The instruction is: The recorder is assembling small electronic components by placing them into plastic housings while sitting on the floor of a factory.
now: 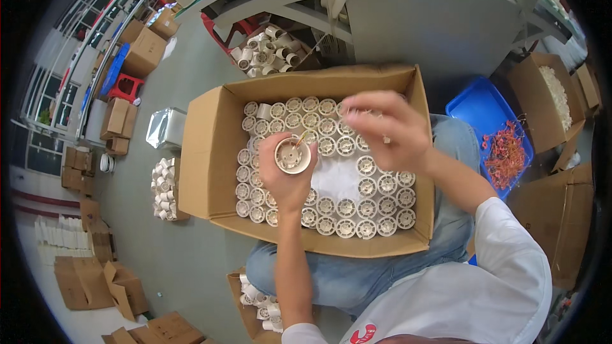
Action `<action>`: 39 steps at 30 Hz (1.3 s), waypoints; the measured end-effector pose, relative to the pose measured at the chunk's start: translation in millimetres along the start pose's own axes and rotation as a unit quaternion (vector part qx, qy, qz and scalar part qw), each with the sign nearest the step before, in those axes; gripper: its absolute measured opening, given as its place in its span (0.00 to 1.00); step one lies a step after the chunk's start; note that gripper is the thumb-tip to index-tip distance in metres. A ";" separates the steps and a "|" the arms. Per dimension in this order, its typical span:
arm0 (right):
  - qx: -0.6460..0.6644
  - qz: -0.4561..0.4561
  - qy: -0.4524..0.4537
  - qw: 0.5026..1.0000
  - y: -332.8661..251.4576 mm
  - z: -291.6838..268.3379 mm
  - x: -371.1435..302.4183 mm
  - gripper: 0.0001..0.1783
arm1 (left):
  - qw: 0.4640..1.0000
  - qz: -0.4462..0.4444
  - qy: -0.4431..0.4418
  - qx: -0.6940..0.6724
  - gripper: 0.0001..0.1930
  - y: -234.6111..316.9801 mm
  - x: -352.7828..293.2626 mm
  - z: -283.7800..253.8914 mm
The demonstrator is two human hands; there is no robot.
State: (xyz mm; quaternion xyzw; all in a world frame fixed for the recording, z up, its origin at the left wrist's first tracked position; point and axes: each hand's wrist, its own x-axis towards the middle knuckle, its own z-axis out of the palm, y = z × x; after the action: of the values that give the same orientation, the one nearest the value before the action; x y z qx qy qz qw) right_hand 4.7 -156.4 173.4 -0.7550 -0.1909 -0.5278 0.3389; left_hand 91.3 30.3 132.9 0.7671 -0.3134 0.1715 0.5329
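My left hand is wrapped round a white plastic cup-shaped housing, its open end facing up. Thin reddish and yellow wires rise out of the housing's mouth. To its right, my right hand hovers with fingers bent together and slightly blurred. Small whitish bits show among those fingers, too small to name. Both hands are above an open cardboard box. Inside it, round white slotted housings stand in rows, with a bare white patch among them.
A blue tray with red-orange wire bundles lies to the right, beside a carton of pale parts. More white housings fill a box beyond mine and a pile at left. A metal-framed workbench stands ahead.
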 end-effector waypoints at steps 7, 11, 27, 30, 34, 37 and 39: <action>0.006 -0.153 -0.056 0.987 3.4 9.6 -10.4 0.20 | 0.998 0.051 -0.004 0.038 0.21 -5.5 -0.8 12.0; -0.012 -0.171 -0.088 0.981 3.8 9.6 -11.7 0.19 | 0.999 0.031 -0.008 0.033 0.21 -5.7 -2.0 15.1; 0.044 -0.196 -0.114 0.973 4.1 22.8 -18.0 0.20 | 0.998 0.039 -0.042 0.037 0.19 -3.1 -1.6 11.5; 0.098 -0.166 -0.144 0.971 2.6 19.0 -15.5 0.18 | 0.998 0.036 -0.042 0.032 0.20 -2.6 -0.4 12.1; 0.135 -0.127 -0.179 0.966 3.6 16.2 -13.9 0.17 | 0.998 0.048 -0.047 0.021 0.21 -4.5 1.0 12.1; 0.145 -0.104 -0.195 0.964 5.9 13.3 -14.3 0.19 | 0.997 0.039 -0.064 0.002 0.23 -9.4 -0.8 13.2; 0.142 -0.095 -0.200 0.965 7.3 13.7 -16.2 0.21 | 0.997 0.028 -0.077 -0.007 0.25 -11.4 -2.0 14.9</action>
State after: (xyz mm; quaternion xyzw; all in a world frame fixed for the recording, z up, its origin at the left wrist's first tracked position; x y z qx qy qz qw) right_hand 12.6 -150.6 153.2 -0.7677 -0.3986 -0.3637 0.3456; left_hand 96.3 19.9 118.1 0.7652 -0.3759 0.1250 0.5074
